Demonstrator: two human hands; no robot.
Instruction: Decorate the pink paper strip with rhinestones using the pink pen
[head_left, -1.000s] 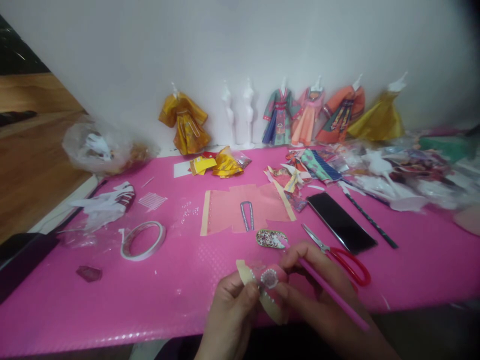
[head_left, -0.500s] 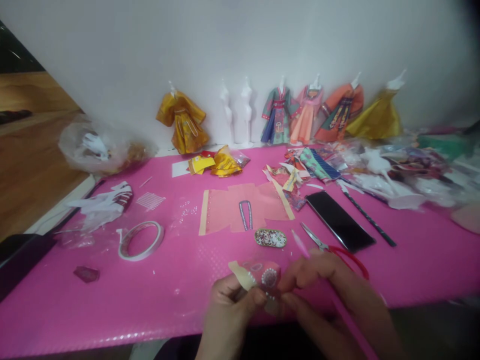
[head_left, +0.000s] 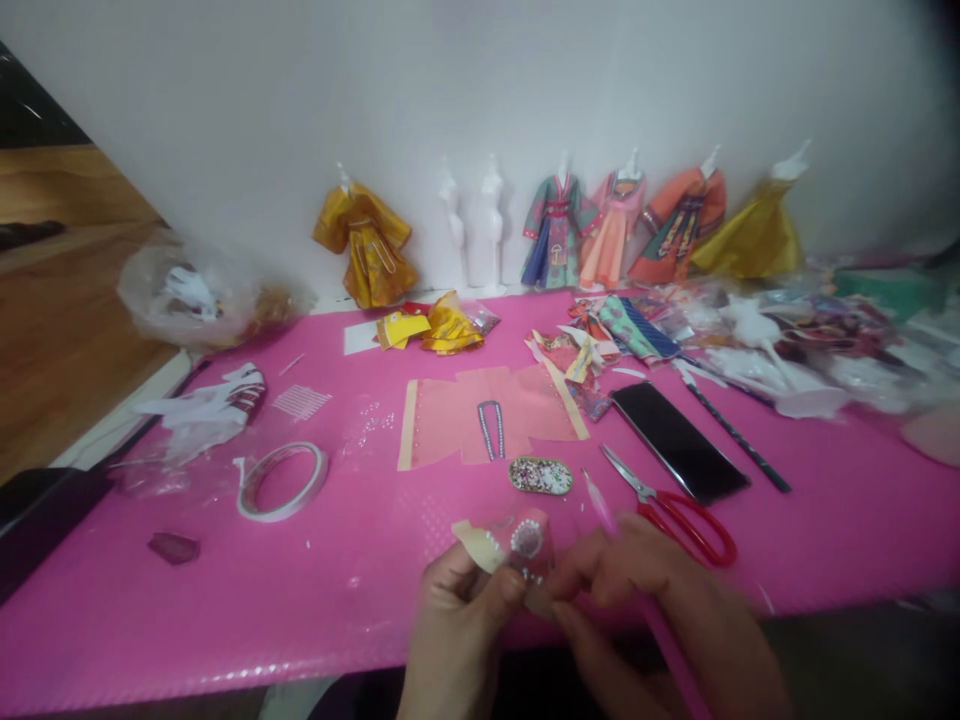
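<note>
My left hand (head_left: 465, 625) pinches a small pink fabric piece (head_left: 526, 540) with a cream edge and rings of white beads. My right hand (head_left: 652, 600) has a pink pen (head_left: 664, 645) lying through it, its tip pointing up and away. The thumb and forefinger of that hand also meet the fabric's right edge; what lies right between those fingertips is hidden. Just beyond the hands is an oval dish (head_left: 540, 476) of tiny mixed beads. Behind it a flat pink doll garment (head_left: 442, 415) lies spread out, with a beaded collar strip (head_left: 491, 430) on it.
Red-handled scissors (head_left: 686, 515) and a black phone (head_left: 679, 440) lie right of the dish. A roll of white tape (head_left: 281, 482) is at left. Small dressed mannequins (head_left: 367, 245) line the wall. Fabric scraps and plastic bags (head_left: 795, 350) crowd the back right.
Both hands have shifted slightly left with the fabric piece, which has turned a little. The right hand has moved off the scissors, so more of their red handles shows.
</note>
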